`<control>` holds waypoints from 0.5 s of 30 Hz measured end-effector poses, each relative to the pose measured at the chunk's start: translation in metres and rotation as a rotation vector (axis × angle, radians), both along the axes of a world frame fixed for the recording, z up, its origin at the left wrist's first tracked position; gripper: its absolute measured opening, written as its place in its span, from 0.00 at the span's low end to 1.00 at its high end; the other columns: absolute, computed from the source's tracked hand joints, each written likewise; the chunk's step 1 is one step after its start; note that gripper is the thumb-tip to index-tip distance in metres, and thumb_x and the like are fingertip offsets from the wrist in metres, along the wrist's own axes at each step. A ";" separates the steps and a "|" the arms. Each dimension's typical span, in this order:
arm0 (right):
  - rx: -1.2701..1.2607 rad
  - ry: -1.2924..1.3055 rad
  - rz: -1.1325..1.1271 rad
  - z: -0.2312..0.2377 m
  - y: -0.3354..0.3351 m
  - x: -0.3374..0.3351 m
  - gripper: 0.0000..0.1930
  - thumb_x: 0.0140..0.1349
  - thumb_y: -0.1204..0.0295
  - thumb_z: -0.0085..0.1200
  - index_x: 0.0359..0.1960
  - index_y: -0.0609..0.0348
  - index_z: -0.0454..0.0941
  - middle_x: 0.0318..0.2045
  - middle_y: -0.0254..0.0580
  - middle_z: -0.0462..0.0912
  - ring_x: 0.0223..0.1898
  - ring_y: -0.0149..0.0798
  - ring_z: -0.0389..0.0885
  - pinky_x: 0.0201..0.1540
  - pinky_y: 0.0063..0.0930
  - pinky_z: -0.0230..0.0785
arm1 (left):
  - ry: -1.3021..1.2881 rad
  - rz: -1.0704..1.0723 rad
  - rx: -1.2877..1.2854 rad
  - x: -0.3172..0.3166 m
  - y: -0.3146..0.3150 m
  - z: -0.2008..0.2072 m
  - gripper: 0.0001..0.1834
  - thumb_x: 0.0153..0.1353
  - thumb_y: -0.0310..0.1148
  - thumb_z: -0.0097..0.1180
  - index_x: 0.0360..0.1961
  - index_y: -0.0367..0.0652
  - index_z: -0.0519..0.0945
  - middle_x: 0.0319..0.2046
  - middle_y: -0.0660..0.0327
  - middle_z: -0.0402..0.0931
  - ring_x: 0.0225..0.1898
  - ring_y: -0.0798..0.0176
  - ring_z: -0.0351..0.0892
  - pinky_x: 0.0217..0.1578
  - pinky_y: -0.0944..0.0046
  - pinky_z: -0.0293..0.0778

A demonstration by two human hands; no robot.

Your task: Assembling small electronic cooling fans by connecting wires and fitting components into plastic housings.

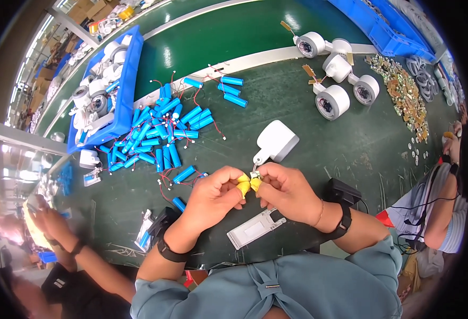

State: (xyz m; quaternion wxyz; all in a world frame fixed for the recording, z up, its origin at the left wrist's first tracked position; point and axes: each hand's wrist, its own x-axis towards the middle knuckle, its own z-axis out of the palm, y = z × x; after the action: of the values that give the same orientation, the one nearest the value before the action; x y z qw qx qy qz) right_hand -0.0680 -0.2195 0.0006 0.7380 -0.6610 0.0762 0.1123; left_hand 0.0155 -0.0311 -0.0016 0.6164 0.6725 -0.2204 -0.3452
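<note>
My left hand [220,189] and my right hand [287,191] meet above the dark green table, fingers closed in a pinch. Yellow finger covers [244,186] sit on some fingertips. Between the fingertips shows a small circuit board [254,174], partly hidden by them. Thin wires run from it up to a white rounded housing [277,141] with a grey side, lying just beyond my hands. Below my hands a flat white plastic frame [255,228] rests on the table. To the left of my left hand lie several blue cylindrical batteries [184,174] with red and black leads.
At the far left stands a blue bin [130,85] of white parts beside the battery pile. Several white round units [332,102] lie far right, near a heap of small boards [404,95]. Blue crates [388,37] stand behind. Other people's arms [93,268] show at both sides.
</note>
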 end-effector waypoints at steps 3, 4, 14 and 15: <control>0.225 0.103 -0.012 0.002 0.001 0.002 0.07 0.70 0.73 0.47 0.44 0.62 0.73 0.31 0.34 0.78 0.29 0.25 0.78 0.32 0.20 0.74 | 0.142 0.108 0.041 0.002 0.000 0.010 0.14 0.59 0.17 0.51 0.47 0.37 0.75 0.35 0.62 0.78 0.28 0.73 0.76 0.26 0.74 0.74; 0.220 0.110 -0.016 0.000 -0.001 0.003 0.07 0.70 0.73 0.47 0.44 0.62 0.73 0.31 0.34 0.78 0.29 0.25 0.78 0.32 0.20 0.74 | 0.117 0.133 -0.021 0.002 0.002 0.007 0.15 0.59 0.16 0.50 0.47 0.37 0.75 0.34 0.62 0.78 0.28 0.75 0.75 0.25 0.75 0.72; 0.272 0.080 0.031 -0.005 -0.002 0.004 0.08 0.73 0.73 0.43 0.43 0.64 0.73 0.34 0.35 0.78 0.33 0.26 0.78 0.37 0.21 0.75 | -0.074 0.094 -0.074 -0.001 0.003 -0.008 0.16 0.58 0.13 0.51 0.48 0.37 0.75 0.38 0.65 0.76 0.34 0.76 0.74 0.29 0.78 0.69; 0.240 0.091 0.051 -0.005 -0.002 0.004 0.08 0.72 0.73 0.43 0.44 0.64 0.73 0.34 0.35 0.78 0.33 0.26 0.79 0.37 0.21 0.76 | -0.110 0.071 -0.055 0.000 0.004 -0.009 0.17 0.58 0.13 0.51 0.48 0.37 0.75 0.38 0.65 0.76 0.35 0.76 0.74 0.31 0.78 0.69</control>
State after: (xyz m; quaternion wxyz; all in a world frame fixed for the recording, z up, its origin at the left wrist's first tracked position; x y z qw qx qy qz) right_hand -0.0643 -0.2216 -0.0039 0.8044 -0.5639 0.0789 0.1694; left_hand 0.0150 -0.0273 -0.0108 0.6337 0.6805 -0.2392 -0.2795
